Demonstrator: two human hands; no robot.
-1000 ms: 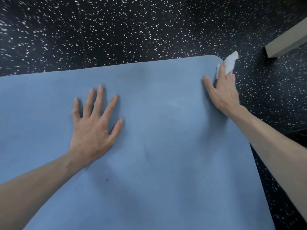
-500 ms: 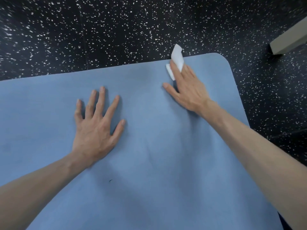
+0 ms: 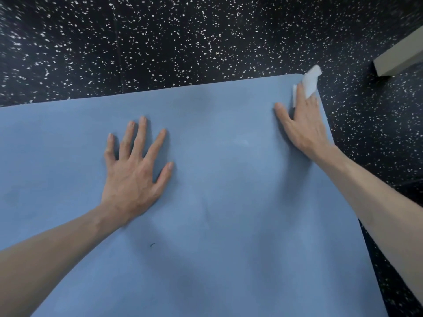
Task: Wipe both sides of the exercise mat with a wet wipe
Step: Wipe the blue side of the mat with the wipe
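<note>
The right hand [image 3: 304, 124] pressed the wet wipe [image 3: 309, 84] flat-fingered at the mat [image 3: 229, 225]'s far right corner — unwiped surface stretched leftward toward the left hand [image 3: 132, 177], splayed flat.

**One head-worn view, looking down and forward**

A single wide-angle camera sits on the person's head, tilted steeply down over both outstretched forearms. It is close: the blue mat [image 3: 229, 202] fills most of the frame, the speckled floor [image 3: 183, 42] lies beyond its far edge. Straight edges bow toward the frame's borders. No second view is given.
</note>
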